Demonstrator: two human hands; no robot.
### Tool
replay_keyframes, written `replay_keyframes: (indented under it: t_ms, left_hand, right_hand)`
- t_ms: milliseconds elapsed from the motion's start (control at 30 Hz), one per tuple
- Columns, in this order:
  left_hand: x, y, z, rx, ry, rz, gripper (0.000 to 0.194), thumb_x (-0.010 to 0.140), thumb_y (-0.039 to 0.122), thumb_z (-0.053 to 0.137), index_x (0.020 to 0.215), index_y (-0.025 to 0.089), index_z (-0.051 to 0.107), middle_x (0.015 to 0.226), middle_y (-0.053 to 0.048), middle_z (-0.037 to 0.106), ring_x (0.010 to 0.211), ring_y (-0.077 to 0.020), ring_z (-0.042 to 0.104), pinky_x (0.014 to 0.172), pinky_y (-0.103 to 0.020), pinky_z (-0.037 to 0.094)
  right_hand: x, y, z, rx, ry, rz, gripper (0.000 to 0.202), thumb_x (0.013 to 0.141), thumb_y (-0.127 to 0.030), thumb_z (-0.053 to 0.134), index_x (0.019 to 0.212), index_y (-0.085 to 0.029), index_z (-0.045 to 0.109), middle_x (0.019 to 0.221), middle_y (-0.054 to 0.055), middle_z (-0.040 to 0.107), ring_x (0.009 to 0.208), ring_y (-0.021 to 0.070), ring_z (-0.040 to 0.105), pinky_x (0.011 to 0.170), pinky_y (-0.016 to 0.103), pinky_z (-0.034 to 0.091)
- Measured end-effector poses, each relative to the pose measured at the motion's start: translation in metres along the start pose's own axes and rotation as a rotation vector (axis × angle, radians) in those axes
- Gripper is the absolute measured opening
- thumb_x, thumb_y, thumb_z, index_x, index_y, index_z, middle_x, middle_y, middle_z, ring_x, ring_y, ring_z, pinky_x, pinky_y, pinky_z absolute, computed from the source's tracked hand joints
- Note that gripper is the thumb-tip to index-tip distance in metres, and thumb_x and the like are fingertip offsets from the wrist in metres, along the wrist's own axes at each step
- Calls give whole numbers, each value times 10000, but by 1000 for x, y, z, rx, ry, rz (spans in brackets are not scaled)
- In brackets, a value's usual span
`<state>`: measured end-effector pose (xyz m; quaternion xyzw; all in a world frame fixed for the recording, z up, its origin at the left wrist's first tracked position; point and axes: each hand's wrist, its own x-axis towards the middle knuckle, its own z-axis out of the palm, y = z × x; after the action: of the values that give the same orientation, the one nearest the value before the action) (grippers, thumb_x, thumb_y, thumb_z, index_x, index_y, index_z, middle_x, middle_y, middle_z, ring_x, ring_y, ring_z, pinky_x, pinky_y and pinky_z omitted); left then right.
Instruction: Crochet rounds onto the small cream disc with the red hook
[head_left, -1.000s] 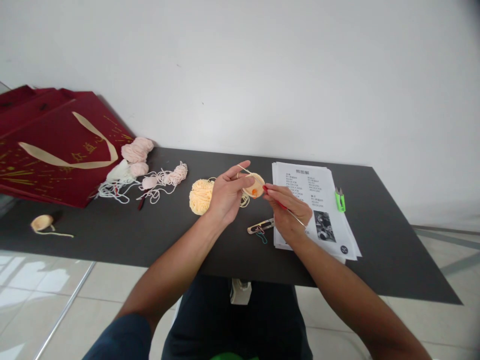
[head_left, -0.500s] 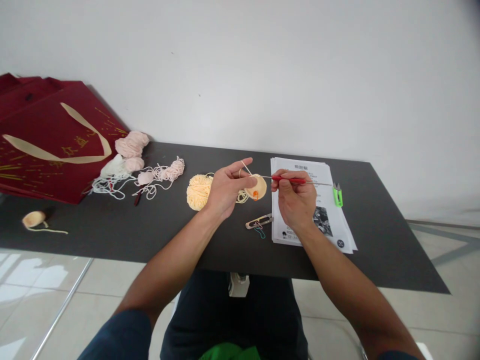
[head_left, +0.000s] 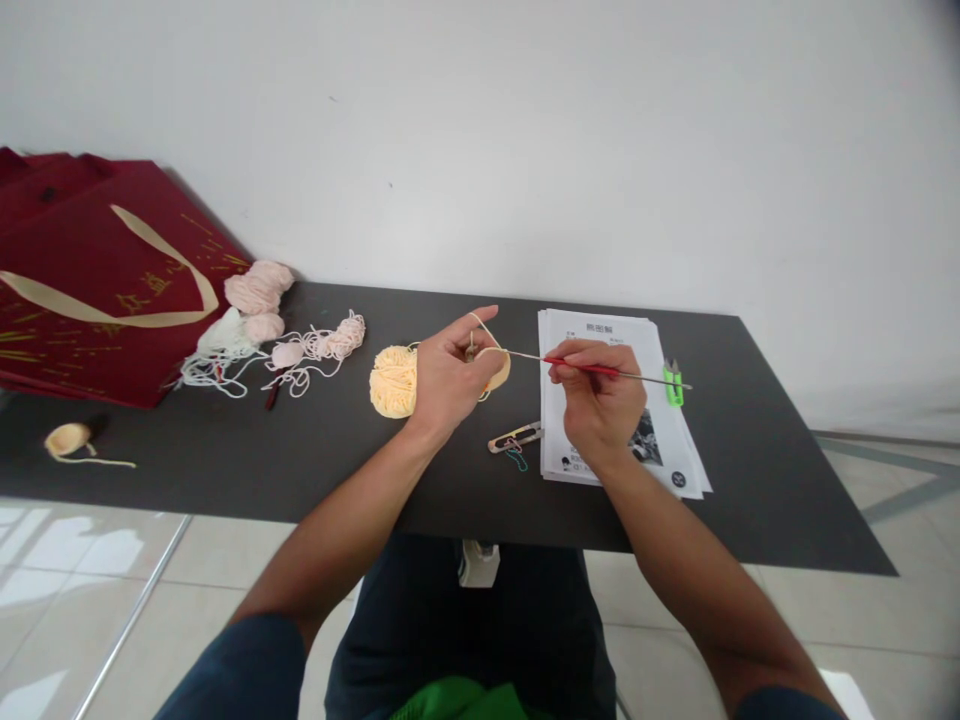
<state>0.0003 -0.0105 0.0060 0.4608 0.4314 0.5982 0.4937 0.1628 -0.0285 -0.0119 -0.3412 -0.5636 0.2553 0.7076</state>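
Note:
My left hand (head_left: 451,378) pinches a small round cream crochet piece (head_left: 500,374), which its thumb partly covers. A strand of yarn loops over its raised index finger. Closed round the red grip of a crochet hook (head_left: 581,367), my right hand (head_left: 602,402) is above the printed sheets. The hook's thin metal shaft reaches left to the crochet piece, and its other end points right. Beside my left hand lies a pale yellow yarn ball (head_left: 394,382), partly hidden by that hand.
Printed sheets (head_left: 566,440) lie under my right hand, with green snips (head_left: 673,385) at their right edge. Metal snips (head_left: 514,438) and a teal stitch marker (head_left: 517,459) are nearer me. Pink yarn (head_left: 259,287), a red bag (head_left: 90,270) and a cream cup-shaped piece (head_left: 67,438) are left.
My left hand has turned, and its thumb now covers more of the crochet piece; the orange marker on it is out of sight. My right hand has shifted slightly right, and the hook slants more.

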Motion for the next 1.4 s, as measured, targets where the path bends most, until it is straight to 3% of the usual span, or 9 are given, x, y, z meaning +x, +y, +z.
replay_keyframes:
  t_ms: [400,533,767,900,1200,1400]
  left_hand:
    - [8,-3,-6,-206,-141,-134,449,625,115,743,1067,188,782,696,36,639,538,-68,484,517,-221,345]
    - [10,0,-8,-260,-197,-180,408,626,105,739,1023,181,796,713,25,648,532,-60,483,511,-216,347]
    - [9,-6,-7,-296,-207,-99,297,667,117,818,949,204,794,766,22,682,623,-68,578,587,-196,447]
    - [6,-12,-6,-203,-169,-45,229,712,153,825,932,202,786,747,20,682,649,-82,592,630,-209,490]
    - [5,-8,-6,-92,-127,32,423,746,206,825,1165,212,772,851,0,715,684,-98,617,633,-229,504]
    - [7,-9,-6,-160,-141,-20,506,739,206,861,1232,229,753,865,2,758,712,-108,662,668,-245,531]
  right_hand:
    - [1,-4,-2,87,5,44,194,854,-290,825,897,-254,640,880,-14,770,631,108,659,558,270,529]
    - [4,-1,-4,221,-3,83,195,839,-251,839,911,-257,658,888,-22,786,619,98,658,555,258,534]
    - [6,-3,4,462,14,493,199,810,-298,868,881,-245,690,895,-23,803,703,79,717,643,197,605]
    - [2,-3,10,458,74,596,178,806,-307,869,879,-240,721,878,-28,809,704,70,735,692,176,642]
    - [-1,-4,11,446,60,556,160,809,-275,866,922,-260,753,873,-31,818,717,84,756,684,178,655]
    - [-12,-7,12,206,-14,327,108,929,-304,739,1007,-276,808,937,10,829,738,138,769,727,307,678]
